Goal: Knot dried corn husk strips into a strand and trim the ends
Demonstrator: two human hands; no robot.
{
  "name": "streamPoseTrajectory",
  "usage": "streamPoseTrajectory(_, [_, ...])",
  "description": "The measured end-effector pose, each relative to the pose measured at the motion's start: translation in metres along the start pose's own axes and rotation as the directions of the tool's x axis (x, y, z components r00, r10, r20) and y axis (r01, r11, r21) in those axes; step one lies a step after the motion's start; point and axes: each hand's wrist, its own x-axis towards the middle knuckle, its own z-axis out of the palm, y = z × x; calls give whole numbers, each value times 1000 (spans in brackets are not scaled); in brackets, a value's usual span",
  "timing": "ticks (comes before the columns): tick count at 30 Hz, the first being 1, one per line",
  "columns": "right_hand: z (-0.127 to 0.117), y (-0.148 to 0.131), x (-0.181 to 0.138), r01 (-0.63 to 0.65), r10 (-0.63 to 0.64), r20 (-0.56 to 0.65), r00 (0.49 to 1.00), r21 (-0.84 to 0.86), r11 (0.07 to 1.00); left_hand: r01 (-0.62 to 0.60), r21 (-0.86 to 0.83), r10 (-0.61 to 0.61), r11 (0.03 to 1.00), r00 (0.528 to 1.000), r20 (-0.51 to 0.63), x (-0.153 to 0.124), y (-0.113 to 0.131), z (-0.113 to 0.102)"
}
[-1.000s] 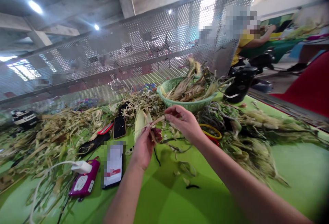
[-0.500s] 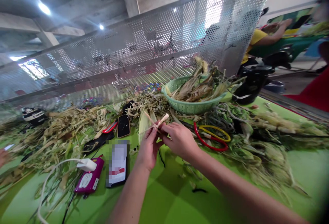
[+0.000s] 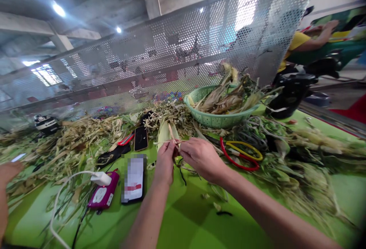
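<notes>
My left hand (image 3: 166, 159) pinches a narrow strip of dried corn husk (image 3: 170, 131) above the middle of the green table. My right hand (image 3: 198, 153) is closed at the same strip, its fingertips almost meeting those of the left. The strip's pale end points up and away from me; the part between my fingers is mostly hidden. Just behind my hands lies a broad pale green corn husk (image 3: 163, 132). A thin black cord (image 3: 182, 172) lies below my fingers on the table.
A green basket (image 3: 223, 121) of husks stands behind. Scissors with red and yellow handles (image 3: 243, 151) lie right. A phone (image 3: 134, 180), a purple power bank (image 3: 104, 191), a red cutter (image 3: 126, 139) and heaped husk scraps (image 3: 80, 138) lie left. Another person's hand (image 3: 10, 172) is far left.
My hands have shifted slightly, and the strip, earlier crossed in two ends above my fingers, now shows one end pointing away. The other person's hand at left has come further into view.
</notes>
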Motion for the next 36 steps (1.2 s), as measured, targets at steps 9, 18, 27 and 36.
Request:
streamPoseTrajectory(9, [-4, -2, -2, 13, -13, 36, 999, 8, 1000, 20, 13, -20, 1000, 999, -32, 2, 4, -5])
streamPoseTrajectory(18, [-11, 24, -2, -227, 258, -56, 965, 320, 920, 98, -31, -91, 995, 981, 173, 4, 13, -9])
streamPoseTrajectory(27, [-2, 24, 1, -232, 285, -23, 958, 519, 823, 100, 27, -103, 995, 953, 286, -1, 9, -6])
streamPoseTrajectory(36, [9, 32, 1, -371, 377, 145, 915, 672, 641, -43, 356, -65, 933, 956, 286, 0, 4, -13])
